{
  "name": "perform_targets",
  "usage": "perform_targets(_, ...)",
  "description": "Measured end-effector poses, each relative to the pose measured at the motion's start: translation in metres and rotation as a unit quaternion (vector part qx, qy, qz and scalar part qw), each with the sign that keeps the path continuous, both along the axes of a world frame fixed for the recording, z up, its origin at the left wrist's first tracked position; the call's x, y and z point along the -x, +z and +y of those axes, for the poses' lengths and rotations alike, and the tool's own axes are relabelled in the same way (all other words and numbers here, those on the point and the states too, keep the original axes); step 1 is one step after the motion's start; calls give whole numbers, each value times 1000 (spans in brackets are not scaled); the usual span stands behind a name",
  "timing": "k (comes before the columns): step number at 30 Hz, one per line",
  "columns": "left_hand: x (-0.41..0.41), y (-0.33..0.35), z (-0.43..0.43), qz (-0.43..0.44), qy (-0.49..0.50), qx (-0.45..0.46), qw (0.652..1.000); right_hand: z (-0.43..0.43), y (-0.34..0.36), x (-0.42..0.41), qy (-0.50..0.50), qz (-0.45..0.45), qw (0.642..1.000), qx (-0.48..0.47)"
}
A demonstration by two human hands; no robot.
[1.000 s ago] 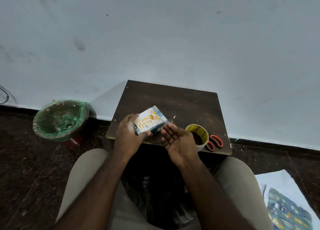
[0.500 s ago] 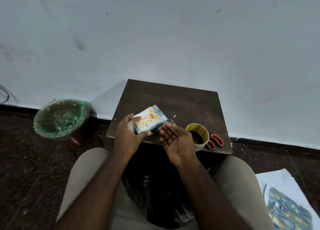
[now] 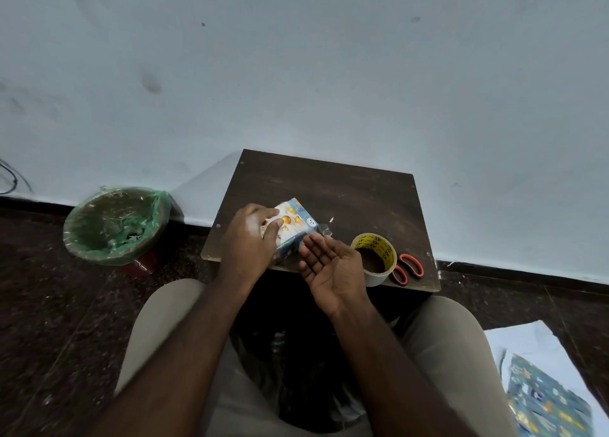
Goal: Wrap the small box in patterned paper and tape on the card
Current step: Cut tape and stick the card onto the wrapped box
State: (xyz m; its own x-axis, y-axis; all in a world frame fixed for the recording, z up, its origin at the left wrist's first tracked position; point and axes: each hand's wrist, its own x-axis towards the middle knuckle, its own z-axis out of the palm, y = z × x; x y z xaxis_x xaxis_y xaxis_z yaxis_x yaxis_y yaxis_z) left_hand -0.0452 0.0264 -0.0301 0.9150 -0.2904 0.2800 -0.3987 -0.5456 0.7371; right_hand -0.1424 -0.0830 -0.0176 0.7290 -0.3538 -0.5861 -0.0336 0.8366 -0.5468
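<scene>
- Two hands at the wrapped box [image 3: 290,250], which sits at the table's [image 3: 329,189] near edge.
- Left hand [image 3: 248,242] grips the box from its left, thumb pressing the card [image 3: 291,220] on top.
- Right hand [image 3: 333,268] palm up, fingers straight, holding nothing; fingertips at the box's right side.
- Tape roll [image 3: 375,255] and scissors [image 3: 410,268] just right of that hand.
</scene>
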Motion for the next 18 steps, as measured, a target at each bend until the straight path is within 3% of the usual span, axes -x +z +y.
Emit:
perform_targets(3,-6,5,-13,16,-44,-10,999,2,0,-2,-1,-2,1000,1)
perform_targets(10,-21,3,-29,80,-65,-126,987,6,4,-4,-12,0,1000,2)
perform_targets(18,-18,11,-34,138,-47,-115,983,11,0,-10,-11,-2,1000,-3)
